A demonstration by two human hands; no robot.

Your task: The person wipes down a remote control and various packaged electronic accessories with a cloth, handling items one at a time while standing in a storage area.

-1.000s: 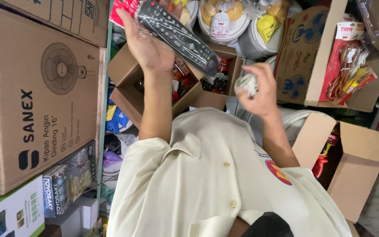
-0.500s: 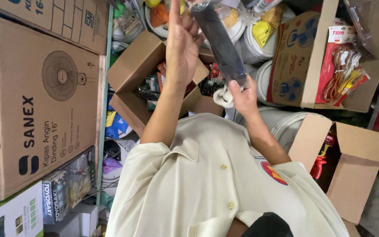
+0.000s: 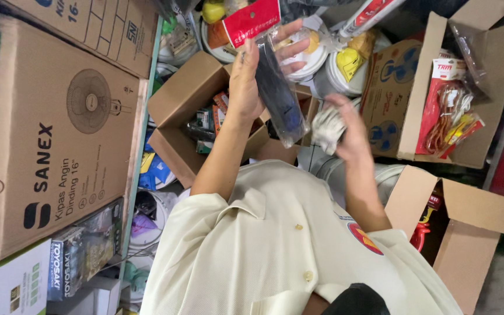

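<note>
Your left hand (image 3: 246,87) grips the long dark remote control in its clear plastic sleeve with a red header card (image 3: 275,93), now swung upright from its earlier slant and raised above the open brown cardboard box (image 3: 173,125). Your right hand (image 3: 345,125) has drawn closer, fingers curled shut around a crumpled grey-white cloth (image 3: 325,128) just beside the sleeve's lower end.

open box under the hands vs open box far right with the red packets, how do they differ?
The box under the hands is small and holds small dark and coloured packs; the box at the right is larger, with fan pictures printed on its flap, and holds red carded packets. Both are brown cardboard with their flaps open.
</note>
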